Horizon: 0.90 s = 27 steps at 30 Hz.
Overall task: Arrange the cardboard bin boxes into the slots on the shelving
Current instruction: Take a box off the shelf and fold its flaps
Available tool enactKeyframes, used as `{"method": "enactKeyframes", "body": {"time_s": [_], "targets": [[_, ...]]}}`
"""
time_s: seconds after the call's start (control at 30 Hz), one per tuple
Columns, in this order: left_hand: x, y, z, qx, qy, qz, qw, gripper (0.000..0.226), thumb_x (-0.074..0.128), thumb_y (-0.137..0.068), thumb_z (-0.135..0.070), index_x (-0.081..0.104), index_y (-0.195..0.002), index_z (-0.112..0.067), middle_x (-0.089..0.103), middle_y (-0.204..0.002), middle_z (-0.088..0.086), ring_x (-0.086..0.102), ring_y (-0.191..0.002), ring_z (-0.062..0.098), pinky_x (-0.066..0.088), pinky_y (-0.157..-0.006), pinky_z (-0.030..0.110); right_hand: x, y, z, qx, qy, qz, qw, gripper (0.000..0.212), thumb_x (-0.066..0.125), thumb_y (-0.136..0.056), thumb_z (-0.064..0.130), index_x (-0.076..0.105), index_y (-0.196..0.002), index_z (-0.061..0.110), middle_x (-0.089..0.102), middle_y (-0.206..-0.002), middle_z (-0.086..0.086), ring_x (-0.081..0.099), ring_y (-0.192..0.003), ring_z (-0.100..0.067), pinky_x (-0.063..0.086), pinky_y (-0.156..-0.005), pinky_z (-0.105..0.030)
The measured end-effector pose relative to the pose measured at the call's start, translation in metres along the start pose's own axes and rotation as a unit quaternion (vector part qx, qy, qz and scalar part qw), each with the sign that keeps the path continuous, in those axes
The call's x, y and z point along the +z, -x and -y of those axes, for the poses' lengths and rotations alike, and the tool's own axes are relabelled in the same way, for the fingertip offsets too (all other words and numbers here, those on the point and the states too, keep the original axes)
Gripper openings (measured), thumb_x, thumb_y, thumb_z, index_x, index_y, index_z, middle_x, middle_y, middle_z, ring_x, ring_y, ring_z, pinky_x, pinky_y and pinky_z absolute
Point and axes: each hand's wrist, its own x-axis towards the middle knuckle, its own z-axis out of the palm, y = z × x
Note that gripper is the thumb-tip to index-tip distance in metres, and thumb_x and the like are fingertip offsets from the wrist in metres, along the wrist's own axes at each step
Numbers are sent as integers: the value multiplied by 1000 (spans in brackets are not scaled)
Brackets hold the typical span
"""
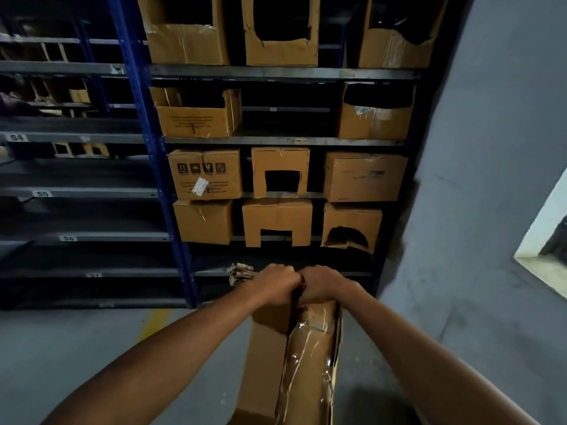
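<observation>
**Both hands clamp a taped carton before the rack**

The blue-posted shelving (276, 72) fills the view from 9 to 1 o'clock, with a grey wall (491, 148) at 3 o'clock. Cardboard bin boxes (280, 171) sit on its tiers, several with cut-out fronts. At 6 o'clock, in front of the lowest tiers, is a taped cardboard box (267, 348) with wrinkled, shiny tape. The left hand (277, 285) and right hand (322, 285) meet side by side at its far edge, each grip curled tight around the cardboard. A crumpled cardboard scrap (239, 273) sits at 10 o'clock of the left hand.
</observation>
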Motion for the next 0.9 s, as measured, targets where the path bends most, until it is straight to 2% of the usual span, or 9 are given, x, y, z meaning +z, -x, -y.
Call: {"method": "enactKeyframes", "body": {"time_s": [0.1, 0.3, 0.37, 0.43, 0.5, 0.63, 0.73, 0.83, 0.9], "targets": [[-2, 1, -8, 32, -30, -15, 999, 16, 54, -94, -17, 67, -102, -11, 67, -96, 10, 64, -87, 26, 47, -74, 35, 10, 1, -6, 41, -24, -17, 999, 35, 68, -75, 39, 62, -102, 18, 66, -98, -4, 64, -91, -23, 52, -75, -33], [12, -7, -14, 47, -65, -44, 996, 16, 53, -96, -20, 68, -98, -15, 70, -92, 7, 67, -87, 25, 53, -78, 39, 26, 8, -10, 115, -76, -8, 990, 21, 66, -80, 34, 55, -91, 20, 61, -91, -2, 59, -82, -21, 45, -69, -31], [17, -10, -17, 41, -61, -51, 996, 16, 52, -97, -20, 67, -102, -14, 69, -98, 7, 66, -92, 25, 51, -77, 38, 30, 10, -10, 143, -51, -39, 988, 19, 61, -86, 35, 56, -97, 19, 61, -95, -3, 60, -86, -22, 45, -69, -32], [17, -14, -14, 24, -37, -84, 996, 26, 52, -97, -20, 61, -121, -14, 67, -110, 7, 64, -103, 27, 52, -81, 40, 35, 12, -16, 169, -24, -72, 983, 23, 56, -90, 33, 59, -106, 17, 63, -102, -4, 63, -94, -24, 45, -70, -33], [12, -15, -4, -24, 14, -113, 993, 46, 54, -98, -25, 46, -142, -16, 63, -125, 6, 59, -115, 26, 50, -88, 41, 42, 15, -26, 189, -20, -87, 978, 24, 51, -93, 31, 60, -110, 16, 64, -107, -5, 63, -99, -26, 45, -72, -34], [18, 1, 25, -114, 58, -110, 986, 42, 56, -97, -32, 53, -136, -19, 59, -129, 2, 52, -120, 22, 47, -92, 38, 48, 25, -52, 247, -68, -94, 962, 24, 50, -94, 28, 61, -112, 15, 63, -106, -5, 63, -100, -26, 48, -76, -36], [45, 18, 44, -213, 81, -101, 968, 60, 57, -96, -39, 38, -148, -16, 43, -146, 5, 40, -133, 23, 44, -102, 37, 40, 30, -63, 296, -104, -126, 941, 25, 45, -96, 26, 62, -109, 13, 64, -100, -5, 63, -96, -26, 46, -73, -34], [61, 33, 61, -367, 116, -112, 916, 84, 63, -89, -49, 22, -154, -14, 28, -154, 12, 31, -139, 32, 41, -105, 43, 24, 33, -72, 329, -128, -175, 919, 24, 45, -95, 28, 61, -105, 13, 59, -90, -3, 63, -90, -27, 47, -72, -35], [57, 37, 67, -424, 256, -117, 861, 89, 70, -87, -43, 19, -153, -12, 31, -152, 17, 37, -136, 35, 43, -104, 47, 10, 35, -77, 338, -142, -203, 908, 23, 46, -95, 30, 60, -100, 12, 57, -85, -2, 59, -82, -26, 47, -71, -35]]}}
